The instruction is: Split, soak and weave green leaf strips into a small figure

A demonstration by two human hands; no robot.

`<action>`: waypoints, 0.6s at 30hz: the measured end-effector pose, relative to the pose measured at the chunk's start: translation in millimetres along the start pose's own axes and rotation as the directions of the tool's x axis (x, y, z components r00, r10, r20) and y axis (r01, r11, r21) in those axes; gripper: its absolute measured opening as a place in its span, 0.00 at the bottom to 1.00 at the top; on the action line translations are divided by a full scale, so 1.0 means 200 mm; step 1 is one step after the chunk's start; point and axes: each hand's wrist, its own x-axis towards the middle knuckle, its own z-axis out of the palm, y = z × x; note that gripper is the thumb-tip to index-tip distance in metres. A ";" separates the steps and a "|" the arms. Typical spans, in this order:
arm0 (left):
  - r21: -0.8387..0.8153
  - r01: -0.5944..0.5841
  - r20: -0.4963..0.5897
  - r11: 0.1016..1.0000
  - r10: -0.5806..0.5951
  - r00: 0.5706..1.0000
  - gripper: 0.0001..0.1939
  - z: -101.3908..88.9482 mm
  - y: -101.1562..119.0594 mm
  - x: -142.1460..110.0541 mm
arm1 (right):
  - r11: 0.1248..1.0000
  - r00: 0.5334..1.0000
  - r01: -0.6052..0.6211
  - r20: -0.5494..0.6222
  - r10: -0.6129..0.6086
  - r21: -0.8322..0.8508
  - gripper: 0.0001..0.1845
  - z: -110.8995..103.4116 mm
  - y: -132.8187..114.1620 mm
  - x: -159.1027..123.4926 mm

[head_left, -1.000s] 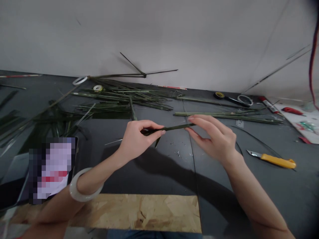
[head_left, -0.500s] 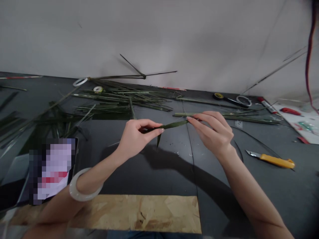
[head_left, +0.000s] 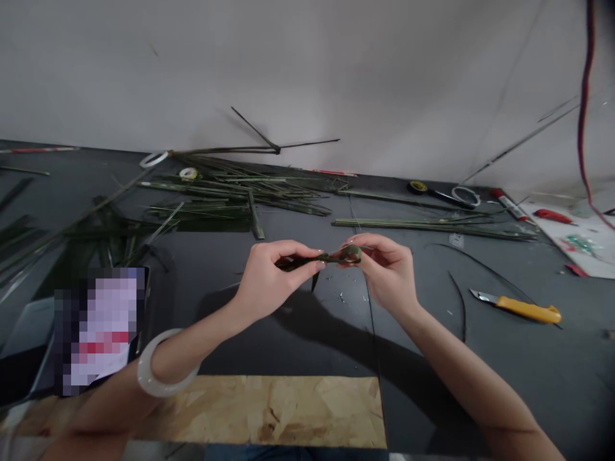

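A green leaf strip point(head_left: 354, 252) is held between my two hands above the dark table. My left hand point(head_left: 276, 272) pinches it between thumb and fingers, and a pointed end hangs below the fingertips. My right hand point(head_left: 387, 269) grips the other part, which bends into a small loop near the fingertips. Part of the strip is hidden behind my fingers. Small shiny bits point(head_left: 342, 297) lie on the table below.
Piles of long green leaf strips point(head_left: 240, 186) lie along the back wall. On the right is a yellow utility knife point(head_left: 526, 308). A blurred tablet screen point(head_left: 108, 320) stands at left. A wooden board point(head_left: 283, 410) runs along the front edge. Black-handled scissors point(head_left: 444, 194) lie at back right.
My right hand has moved left and slightly down, closer to my left hand. The leaf strip, stretched nearly straight before, is now bent into a loop.
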 end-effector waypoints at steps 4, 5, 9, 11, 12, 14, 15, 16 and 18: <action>0.075 -0.053 -0.048 0.996 0.057 0.997 0.04 0.00 -0.01 0.00 | 0.999 0.992 0.033 0.122 -0.037 0.039 0.10 0.00 -0.02 -0.01; 0.095 -0.069 -0.045 0.993 0.073 0.996 0.04 0.00 -0.01 0.00 | 0.999 0.994 0.031 0.106 -0.033 0.019 0.12 0.00 -0.02 -0.01; 0.127 -0.092 -0.010 0.988 0.094 0.996 0.04 0.01 -0.02 0.00 | 0.998 0.998 0.050 -0.029 -0.050 -0.032 0.16 0.02 -0.04 -0.01; 0.128 -0.080 -0.014 0.989 0.082 0.997 0.05 0.00 -0.02 0.01 | 0.997 0.996 0.067 -0.055 -0.069 -0.030 0.13 0.02 -0.05 0.00; 0.127 -0.074 -0.015 0.989 0.076 0.997 0.05 0.00 -0.02 0.01 | 0.997 0.995 0.069 -0.067 -0.071 -0.036 0.10 0.02 -0.04 0.00; 0.117 -0.061 -0.007 0.991 0.062 0.998 0.05 0.00 -0.02 0.01 | 0.997 0.994 0.054 -0.093 -0.058 -0.047 0.08 0.01 -0.04 0.01; 0.111 -0.053 0.001 0.992 0.054 0.999 0.05 0.00 -0.02 0.01 | 0.998 0.994 0.043 -0.101 -0.047 -0.046 0.08 0.01 -0.04 0.02; 0.103 -0.047 0.010 0.994 0.047 0.999 0.05 0.00 -0.02 0.02 | 0.999 0.994 0.034 -0.105 -0.038 -0.037 0.07 0.00 -0.03 0.02; 0.086 -0.034 0.023 0.996 0.032 0.999 0.05 0.00 -0.01 0.02 | 0.999 0.993 0.031 -0.113 -0.033 -0.017 0.07 0.00 -0.03 0.02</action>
